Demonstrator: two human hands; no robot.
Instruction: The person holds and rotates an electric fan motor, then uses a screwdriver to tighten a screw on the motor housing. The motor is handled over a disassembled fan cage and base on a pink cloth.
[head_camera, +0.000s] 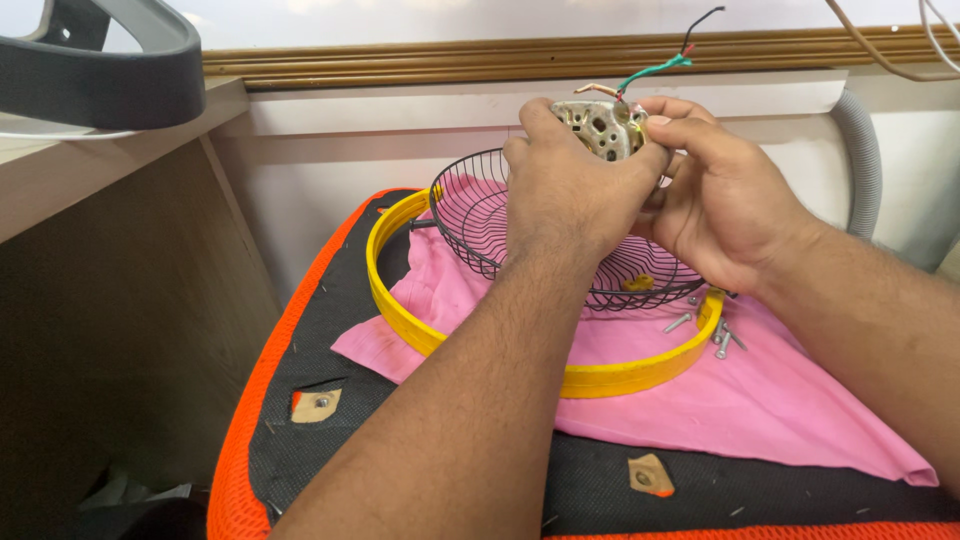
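Head view: your left hand (565, 185) and right hand (725, 200) both have their fingers closed tight around a small grey socket part (603, 126) with wires (655, 68), up at 12 o'clock above the wire basket (470, 215) and yellow hoop (400, 300).

Wire basket (480, 215), yellow hoop (600, 380), pink cloth (760, 400), loose screws (720, 335).

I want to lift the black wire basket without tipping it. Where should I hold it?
Grip the black wire basket by its thick top rim on the left side, from above. That side is free; both hands holding the socket part cover the right.
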